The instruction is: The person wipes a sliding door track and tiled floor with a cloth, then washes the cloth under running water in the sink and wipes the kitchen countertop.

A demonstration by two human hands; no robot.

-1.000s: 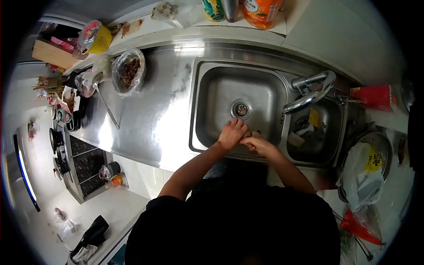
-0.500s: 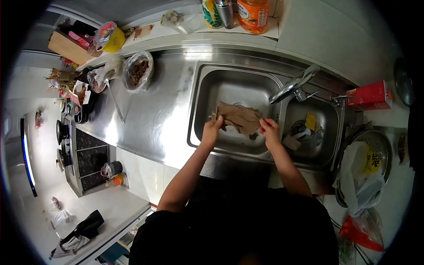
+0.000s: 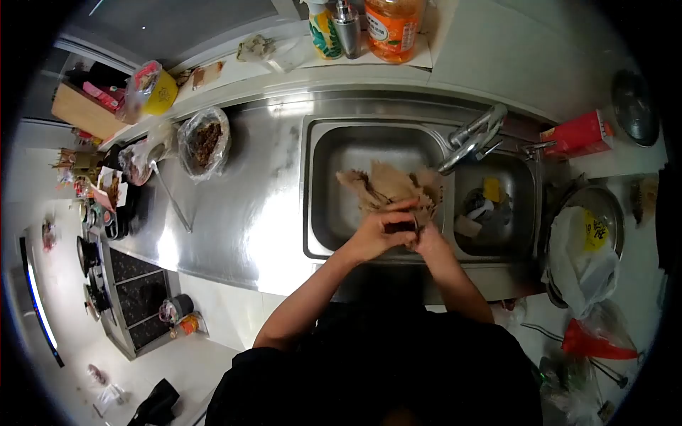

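A brown, frayed cloth (image 3: 391, 186) hangs bunched over the left basin of the steel sink (image 3: 310, 177). My right hand (image 3: 429, 240) is closed on its near right edge. My left hand (image 3: 380, 233) is just left of the right one, at the near edge of the cloth. Its fingers are curved and apart, with a gap between thumb and index finger; whether the fingertips touch the cloth is hard to make out. The chrome faucet (image 3: 472, 142) points toward the cloth from the right.
The right basin holds a yellow sponge (image 3: 491, 189) and other scraps. On the counter left are a plastic-lined bowl (image 3: 204, 142) of brown food and a long-handled ladle (image 3: 170, 195). Bottles, including an orange one (image 3: 392, 32), line the ledge. A metal basin (image 3: 616, 220) with a plastic bag stands right.
My left hand has let go of the cloth's left end and moved right, next to my right hand. The cloth, stretched between both hands before, is now bunched. The camera view has shifted slightly.
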